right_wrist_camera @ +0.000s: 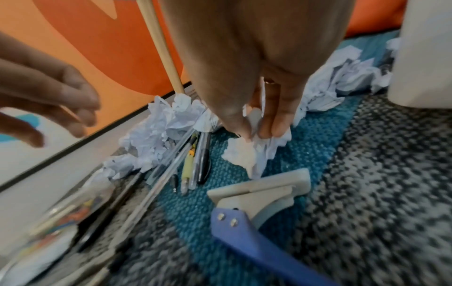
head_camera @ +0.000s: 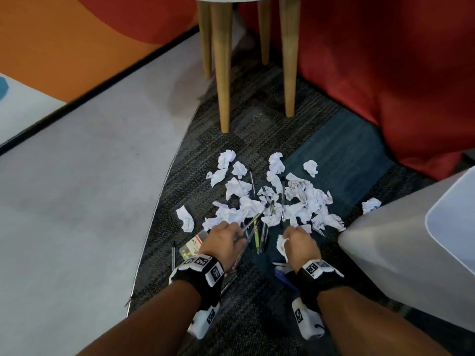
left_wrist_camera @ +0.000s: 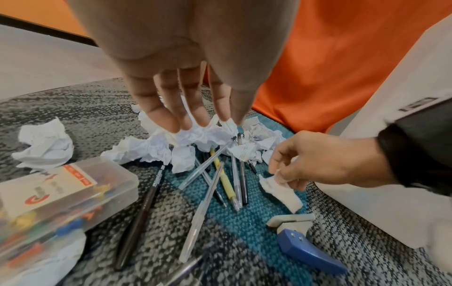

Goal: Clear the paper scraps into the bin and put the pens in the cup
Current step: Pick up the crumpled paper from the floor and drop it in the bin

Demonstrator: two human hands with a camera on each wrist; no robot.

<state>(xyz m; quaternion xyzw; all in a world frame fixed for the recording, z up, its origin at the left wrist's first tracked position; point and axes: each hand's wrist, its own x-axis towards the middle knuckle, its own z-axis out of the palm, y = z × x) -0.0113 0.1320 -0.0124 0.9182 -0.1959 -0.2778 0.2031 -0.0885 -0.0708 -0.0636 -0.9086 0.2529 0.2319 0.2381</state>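
**Fingers over the scraps**

Fingers point(left_wrist_camera: 171, 108) of the left hand point(head_camera: 226, 240): straight and slightly spread, tips down at the near edge of the paper heap, holding nothing. Fingers point(right_wrist_camera: 276, 116) of the right hand point(head_camera: 300, 242): pressed against the thumb, pinching a crumpled paper scrap point(left_wrist_camera: 281, 191) that hangs just above the carpet point(head_camera: 257, 317).

Remaining paper scraps point(head_camera: 270, 201): scattered in a loose heap on the carpet ahead of both hands, a few lying apart at the edges. Pens point(left_wrist_camera: 220, 174): crossed in a small pile on the blue patch of carpet between the hands, some running under the heap; one dark pen point(left_wrist_camera: 141, 209) lying apart to the left. White bin point(head_camera: 411, 253): standing on the carpet just right of the right hand. Cup: cannot tell where.

Clear plastic box point(left_wrist_camera: 61, 193) of coloured pins: beside the left hand. Blue-handled tool point(left_wrist_camera: 300, 243): flat on the carpet near the right wrist. Wooden table legs point(head_camera: 223, 73) and red seating point(head_camera: 385, 73): beyond the heap.
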